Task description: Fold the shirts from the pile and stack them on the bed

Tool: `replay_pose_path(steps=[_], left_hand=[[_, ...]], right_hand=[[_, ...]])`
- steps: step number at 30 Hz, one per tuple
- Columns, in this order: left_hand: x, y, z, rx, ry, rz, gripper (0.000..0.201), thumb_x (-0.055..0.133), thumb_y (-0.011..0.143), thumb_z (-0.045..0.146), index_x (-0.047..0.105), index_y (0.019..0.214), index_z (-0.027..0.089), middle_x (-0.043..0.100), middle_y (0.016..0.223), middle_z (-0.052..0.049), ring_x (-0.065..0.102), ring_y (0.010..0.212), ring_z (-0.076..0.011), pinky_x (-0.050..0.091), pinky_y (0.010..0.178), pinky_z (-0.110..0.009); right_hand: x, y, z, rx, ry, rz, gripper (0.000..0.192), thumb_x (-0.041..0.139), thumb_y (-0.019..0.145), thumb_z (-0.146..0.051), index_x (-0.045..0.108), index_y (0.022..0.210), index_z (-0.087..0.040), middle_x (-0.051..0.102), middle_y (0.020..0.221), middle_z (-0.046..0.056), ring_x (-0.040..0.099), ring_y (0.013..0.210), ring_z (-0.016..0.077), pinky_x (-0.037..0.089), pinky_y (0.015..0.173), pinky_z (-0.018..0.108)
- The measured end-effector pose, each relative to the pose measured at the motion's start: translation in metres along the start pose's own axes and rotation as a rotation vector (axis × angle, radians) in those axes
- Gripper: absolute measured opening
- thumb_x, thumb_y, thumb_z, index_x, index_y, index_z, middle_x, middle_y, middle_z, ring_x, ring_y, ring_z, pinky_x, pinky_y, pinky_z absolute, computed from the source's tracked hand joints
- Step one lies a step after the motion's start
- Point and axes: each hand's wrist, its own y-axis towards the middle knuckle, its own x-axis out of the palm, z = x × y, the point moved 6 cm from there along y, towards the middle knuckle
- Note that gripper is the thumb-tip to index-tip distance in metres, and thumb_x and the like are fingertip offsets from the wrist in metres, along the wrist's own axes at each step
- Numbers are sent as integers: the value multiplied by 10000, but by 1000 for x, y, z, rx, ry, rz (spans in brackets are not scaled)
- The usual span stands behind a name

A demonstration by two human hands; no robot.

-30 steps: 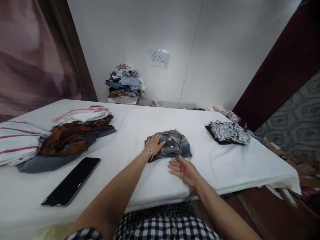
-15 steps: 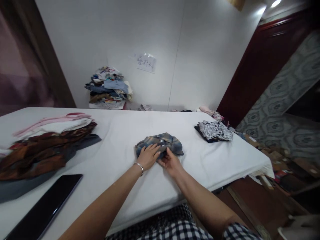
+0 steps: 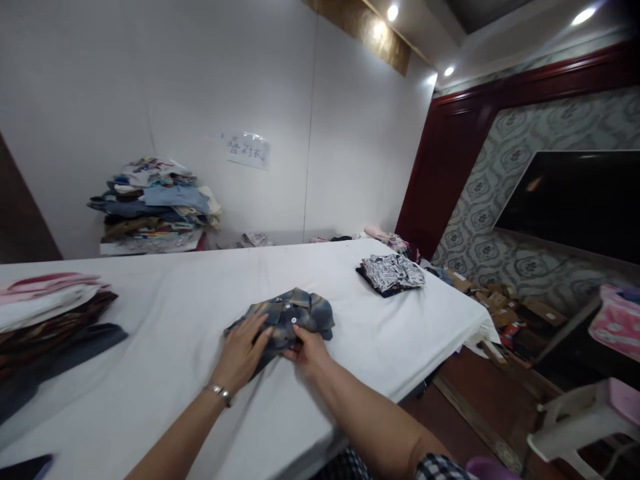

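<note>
A folded blue-grey plaid shirt (image 3: 305, 310) with white buttons lies on the white-covered table, its collar toward the far side. Over its left part rests my left hand (image 3: 245, 350), fingers stretched out and apart on the cloth, a silver bracelet at the wrist. At the near edge, my right hand (image 3: 306, 347) pinches the shirt, thumb on top and fingers partly hidden beneath. To the right lies a folded black-and-white patterned garment (image 3: 393, 272) on a dark one.
Several garments (image 3: 50, 303) are heaped at the table's left side, with a dark phone (image 3: 27, 468) at the lower left corner. A tall clothes stack (image 3: 155, 200) stands behind the table. Boxes (image 3: 500, 303) and a plastic stool (image 3: 590, 413) are at the right.
My view has turned right and up, showing the television and stool. My left hand sits further toward the shirt's left edge; my right hand still pinches the near edge.
</note>
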Motion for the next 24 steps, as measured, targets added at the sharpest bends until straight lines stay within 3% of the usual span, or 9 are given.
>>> replay_pose_path(steps=[3, 6, 10, 13, 17, 20, 22, 24], left_hand=[[-18, 0, -34, -199, 43, 80, 632, 276, 868, 519, 565, 1253, 109, 563, 1350, -126, 503, 1268, -257, 364, 1106, -406], [-15, -7, -67, -376, 104, -14, 735, 195, 860, 552, 550, 1260, 47, 592, 1301, -173, 547, 1219, -287, 406, 1065, -413], [3, -14, -91, -360, 195, -71, 721, 210, 842, 560, 590, 1225, 82, 601, 1297, -151, 537, 1232, -285, 392, 1075, -427], [14, -16, -101, -297, 277, -93, 661, 280, 805, 559, 637, 1173, 141, 578, 1336, -111, 475, 1296, -273, 330, 1122, -432], [19, -16, -107, -282, 305, -99, 632, 336, 760, 561, 653, 1143, 170, 551, 1367, -102, 463, 1306, -279, 320, 1126, -438], [19, -18, -111, -307, 296, -68, 597, 323, 728, 593, 653, 1093, 255, 592, 1327, -28, 486, 1288, -250, 324, 1128, -408], [20, -19, -117, -335, 290, -47, 563, 291, 718, 616, 635, 1062, 334, 607, 1303, 52, 483, 1291, -218, 305, 1139, -378], [24, -21, -125, -354, 285, -44, 547, 280, 715, 631, 618, 1060, 374, 591, 1312, 96, 465, 1306, -208, 279, 1148, -368]], right_hand=[[7, -3, -12, -59, 45, -51, 252, 745, 680, -231, 605, 884, -185, 688, 726, 10, 667, 651, 180, 576, 584, 315], [12, -11, -36, -137, 40, -102, 296, 761, 639, -221, 615, 892, -179, 698, 759, 14, 665, 646, 167, 553, 532, 269], [6, -15, -92, -247, -21, -175, 307, 766, 618, -229, 656, 899, -171, 714, 759, 16, 645, 601, 152, 476, 436, 208], [-8, -10, -152, -367, -19, -200, 319, 764, 625, -238, 661, 925, -200, 732, 811, 4, 667, 653, 163, 513, 489, 227], [-36, 1, -249, -562, -28, -128, 266, 733, 664, -221, 652, 918, -219, 733, 843, -10, 679, 734, 157, 565, 622, 256], [-67, 12, -320, -733, -72, -56, 234, 697, 711, -221, 647, 939, -211, 728, 869, 8, 677, 786, 160, 569, 688, 272], [-99, 25, -354, -761, -111, 69, 194, 664, 756, -226, 640, 947, -197, 723, 866, 25, 674, 782, 164, 569, 688, 278], [-139, 43, -370, -678, -156, 243, 140, 644, 788, -216, 626, 921, -180, 710, 801, 30, 667, 725, 157, 567, 660, 278]])
